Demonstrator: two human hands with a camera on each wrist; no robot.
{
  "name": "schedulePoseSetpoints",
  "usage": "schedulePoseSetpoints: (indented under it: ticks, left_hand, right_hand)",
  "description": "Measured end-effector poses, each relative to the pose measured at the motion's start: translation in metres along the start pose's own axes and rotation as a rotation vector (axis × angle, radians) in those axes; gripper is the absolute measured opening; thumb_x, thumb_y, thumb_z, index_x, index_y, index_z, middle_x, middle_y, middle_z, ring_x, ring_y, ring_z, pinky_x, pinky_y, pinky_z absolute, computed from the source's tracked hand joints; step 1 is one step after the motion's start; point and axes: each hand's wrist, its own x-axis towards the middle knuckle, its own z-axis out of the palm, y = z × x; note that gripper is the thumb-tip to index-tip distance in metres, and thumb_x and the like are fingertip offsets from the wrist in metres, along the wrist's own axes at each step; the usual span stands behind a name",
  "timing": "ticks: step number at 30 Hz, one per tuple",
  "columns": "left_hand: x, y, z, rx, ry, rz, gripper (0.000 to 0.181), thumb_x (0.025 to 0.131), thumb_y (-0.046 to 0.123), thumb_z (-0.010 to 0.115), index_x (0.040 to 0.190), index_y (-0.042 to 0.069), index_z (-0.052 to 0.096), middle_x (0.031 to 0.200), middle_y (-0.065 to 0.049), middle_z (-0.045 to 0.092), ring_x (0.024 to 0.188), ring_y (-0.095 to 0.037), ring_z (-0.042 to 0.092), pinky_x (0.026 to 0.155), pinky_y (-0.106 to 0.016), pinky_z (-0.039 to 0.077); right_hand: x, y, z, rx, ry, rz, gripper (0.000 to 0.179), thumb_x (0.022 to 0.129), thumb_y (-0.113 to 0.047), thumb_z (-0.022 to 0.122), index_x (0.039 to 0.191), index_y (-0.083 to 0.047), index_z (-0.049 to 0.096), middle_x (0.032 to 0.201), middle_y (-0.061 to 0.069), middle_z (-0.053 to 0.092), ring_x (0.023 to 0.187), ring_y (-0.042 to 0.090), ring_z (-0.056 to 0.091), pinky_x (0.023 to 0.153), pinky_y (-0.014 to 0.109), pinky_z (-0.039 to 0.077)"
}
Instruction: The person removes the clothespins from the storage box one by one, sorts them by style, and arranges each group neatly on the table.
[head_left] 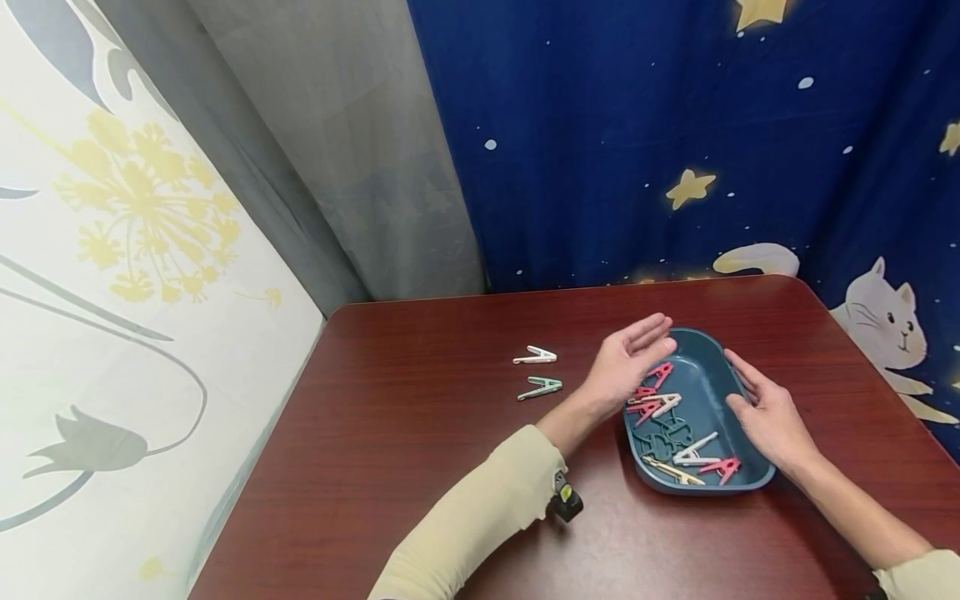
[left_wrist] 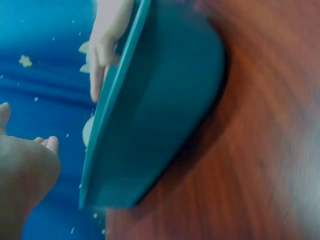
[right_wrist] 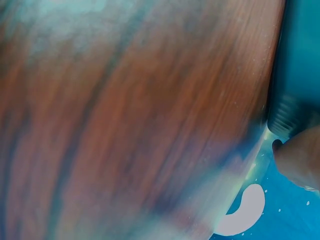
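A blue plastic tub (head_left: 697, 367) stands on the table, holding several clothespins in red, white and cream, plus dark green clips (head_left: 663, 442). My left hand (head_left: 626, 358) is at the tub's upper left rim, fingers extended together and thumb raised; the left wrist view shows this hand (left_wrist: 27, 165) apart from the tub wall (left_wrist: 155, 100). On the tub's right side, my right hand (head_left: 772, 417) holds the rim, thumb over the inside and fingers along the outside. The right wrist view is blurred, with only part of the hand (right_wrist: 300, 157) visible beside the tub.
Left of the tub, a white clothespin (head_left: 536, 356) and a mint green clothespin (head_left: 540, 387) lie on the dark red wooden table (head_left: 420, 433). Behind the table hangs a blue star-patterned curtain (head_left: 600, 167) beside a grey one (head_left: 345, 150). A flower-patterned white panel (head_left: 150, 350) borders the left.
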Motion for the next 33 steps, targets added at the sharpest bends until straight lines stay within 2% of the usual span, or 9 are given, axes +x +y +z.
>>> schedulePoseSetpoints:
  ticks: [4,8,11,16,19,24,29,33]
  left_hand:
    - [-0.005,-0.008,0.015,-0.023,-0.044,-0.019,0.052,0.104,0.007,0.068,0.155,0.005,0.054,0.152,-0.008,0.061,0.137,-0.012,0.059,0.102,-0.022,0.051]
    - [-0.009,-0.017,0.028,-0.033,-0.053,-0.050,0.053,0.104,0.006,0.069,0.155,0.003,0.053,0.150,-0.008,0.062,0.134,-0.009,0.060,0.102,-0.021,0.050]
    - [-0.012,-0.023,0.033,-0.019,-0.060,-0.069,0.052,0.104,0.007,0.069,0.153,0.002,0.055,0.148,-0.008,0.064,0.130,-0.005,0.062,0.101,-0.020,0.050]
    - [-0.014,-0.029,0.037,0.020,-0.094,-0.072,0.049,0.103,0.005,0.070,0.150,0.001,0.058,0.143,-0.008,0.067,0.130,-0.013,0.064,0.098,-0.018,0.051]
    - [-0.015,-0.031,0.040,0.088,-0.113,-0.085,0.048,0.103,0.007,0.071,0.149,0.003,0.059,0.139,-0.003,0.070,0.125,-0.011,0.067,0.096,-0.017,0.052]
    - [-0.015,-0.034,0.047,0.265,-0.145,-0.126,0.048,0.101,0.010,0.075,0.147,0.007,0.062,0.130,0.006,0.074,0.115,0.001,0.068,0.091,-0.016,0.053]
    - [-0.015,-0.036,0.052,0.395,-0.161,-0.161,0.044,0.098,0.009,0.078,0.141,0.005,0.066,0.123,0.005,0.077,0.110,0.002,0.069,0.087,-0.013,0.052]
    - [-0.014,-0.036,0.053,0.482,-0.164,-0.187,0.038,0.097,0.008,0.080,0.134,0.007,0.071,0.116,0.005,0.078,0.104,0.003,0.070,0.085,-0.012,0.052]
  right_hand:
    - [0.000,0.000,0.000,0.004,-0.014,0.012,0.063,0.109,-0.006,0.049,0.168,-0.007,0.026,0.155,0.038,0.042,0.131,0.060,0.051,0.077,0.001,0.040]
    - [0.000,0.001,-0.001,0.002,-0.017,0.006,0.063,0.110,-0.008,0.049,0.168,-0.008,0.026,0.155,0.038,0.042,0.132,0.060,0.050,0.079,0.001,0.039]
    - [0.000,0.001,-0.001,-0.001,-0.017,-0.002,0.062,0.110,-0.008,0.049,0.168,-0.008,0.027,0.155,0.038,0.042,0.132,0.060,0.050,0.081,0.001,0.039]
    - [0.000,0.001,-0.002,-0.006,-0.019,-0.012,0.062,0.110,-0.008,0.050,0.168,-0.007,0.027,0.155,0.039,0.041,0.133,0.061,0.048,0.083,0.001,0.037]
    - [0.000,0.001,-0.002,-0.010,-0.015,-0.023,0.062,0.110,-0.007,0.050,0.168,-0.006,0.027,0.155,0.039,0.041,0.132,0.062,0.048,0.084,0.000,0.036]
    - [0.000,0.001,-0.003,-0.017,-0.008,-0.036,0.062,0.109,-0.005,0.050,0.167,-0.004,0.028,0.154,0.040,0.042,0.130,0.063,0.049,0.083,0.000,0.037]
    - [0.001,0.001,-0.002,-0.017,-0.014,-0.033,0.062,0.109,-0.005,0.049,0.167,-0.004,0.028,0.154,0.041,0.040,0.130,0.064,0.049,0.083,0.004,0.042]
    - [0.000,0.001,-0.002,-0.018,-0.012,-0.035,0.062,0.109,-0.006,0.049,0.167,-0.004,0.028,0.154,0.041,0.040,0.130,0.063,0.049,0.083,0.003,0.041]
